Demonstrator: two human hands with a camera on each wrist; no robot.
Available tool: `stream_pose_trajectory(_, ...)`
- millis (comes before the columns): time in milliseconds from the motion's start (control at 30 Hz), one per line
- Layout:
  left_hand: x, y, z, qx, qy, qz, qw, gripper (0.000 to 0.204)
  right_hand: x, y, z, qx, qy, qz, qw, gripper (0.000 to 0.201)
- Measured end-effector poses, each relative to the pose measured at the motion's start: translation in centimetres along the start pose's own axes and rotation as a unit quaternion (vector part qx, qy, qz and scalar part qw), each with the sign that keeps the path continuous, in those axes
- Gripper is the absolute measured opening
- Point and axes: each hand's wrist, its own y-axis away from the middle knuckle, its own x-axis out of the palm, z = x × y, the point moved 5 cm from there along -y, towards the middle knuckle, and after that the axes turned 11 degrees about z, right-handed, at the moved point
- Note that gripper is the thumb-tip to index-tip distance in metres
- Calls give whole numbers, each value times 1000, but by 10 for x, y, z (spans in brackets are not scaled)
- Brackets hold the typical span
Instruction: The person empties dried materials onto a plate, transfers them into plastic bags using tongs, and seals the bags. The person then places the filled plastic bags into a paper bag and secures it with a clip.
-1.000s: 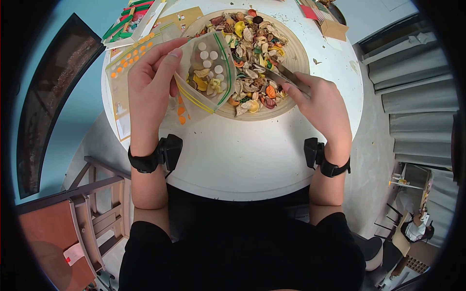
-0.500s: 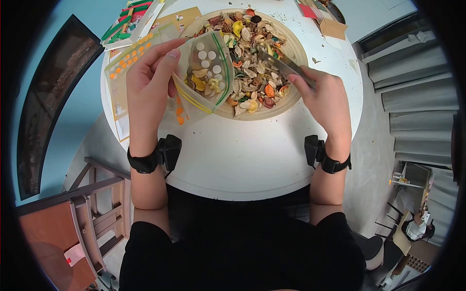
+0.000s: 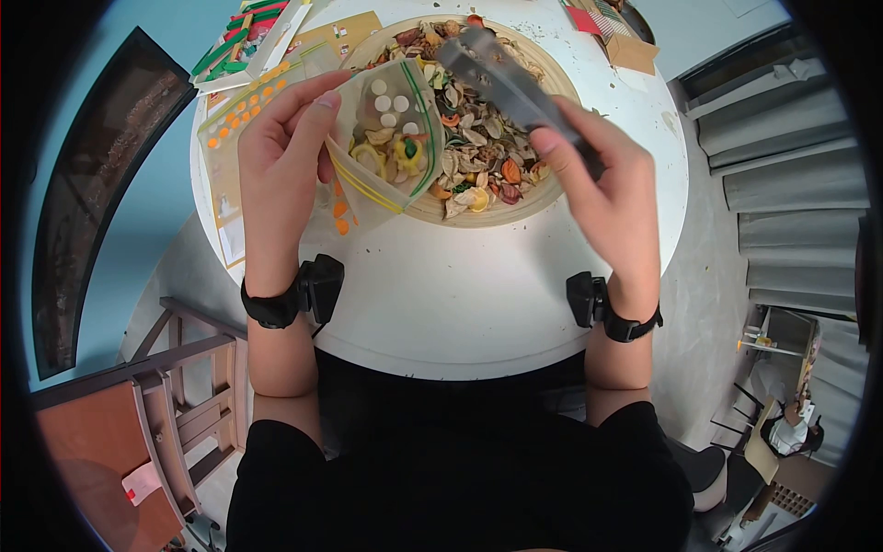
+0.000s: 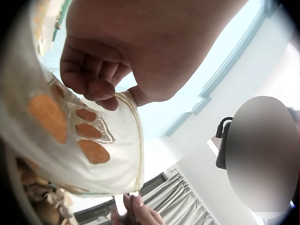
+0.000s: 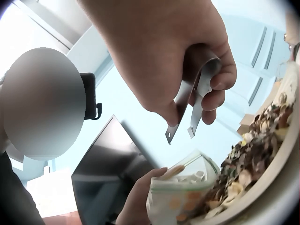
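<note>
My left hand (image 3: 285, 143) pinches the edge of a clear zip bag (image 3: 361, 124) with white dots, its mouth spread. Yellow petals and a green bit (image 3: 410, 147) lie inside it. To the right, my right hand (image 3: 607, 175) grips metal tongs (image 3: 515, 92), blurred in the head view, over the potpourri (image 3: 474, 152). Seen from the right wrist, the tongs (image 5: 194, 89) have their tips apart with nothing between them, above the bag (image 5: 180, 192). The left wrist view shows orange dots on the bag (image 4: 117, 164) and the thumb and fingertips at its edge.
The potpourri is heaped on a round wooden tray (image 3: 515, 216) on a white round table (image 3: 432, 294). Another zip bag with orange dots (image 3: 241, 115) lies at the left, below a box of red and green items (image 3: 241, 46). A brown paper bag (image 3: 629, 55) stands back right.
The tongs have gone from down in the potpourri, lifting a yellowish piece, to up and left beside the bag. More yellow and a green bit now show inside it. The left hand stays nearly still.
</note>
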Motion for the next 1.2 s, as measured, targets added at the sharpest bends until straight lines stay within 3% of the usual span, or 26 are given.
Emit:
stream_pose_trajectory(33,0,0,0,-1,2,-3,1000,28,-5,0,-4,-1,7,-24,1000,36)
stream_pose_trajectory(133,-2,0,-1,10,10,-14,1000,28,-16,-1,-6,39,55,12,998,34)
stream_pose_trajectory(333,-17,2,-4,70,31,-99,992,29,-9,1,-3,84,172,182,965,37)
stream_pose_trajectory(600,-22,7,-20,171,132,-219,951,30,-10,0,-29,116,226,129,959,38)
stream_pose_trajectory(667,-22,6,-17,135,101,-182,969,30,-10,0,-31,119,221,128,960,38)
stream_pose_trajectory(733,-24,2,-6,54,25,-93,994,31,-9,0,-29,101,209,142,962,38)
stream_pose_trajectory(767,-22,3,-5,46,16,-92,995,31,-7,0,-30,101,205,145,963,38)
stream_pose_trajectory(867,-26,18,-27,182,17,-184,966,30,0,1,-34,101,202,150,962,37)
stream_pose_trajectory(933,-18,17,-37,199,59,-208,956,30,0,-1,-36,99,217,145,960,36)
stream_pose_trajectory(1200,-11,7,-13,53,3,-82,995,29,-5,-4,-40,130,228,148,954,35)
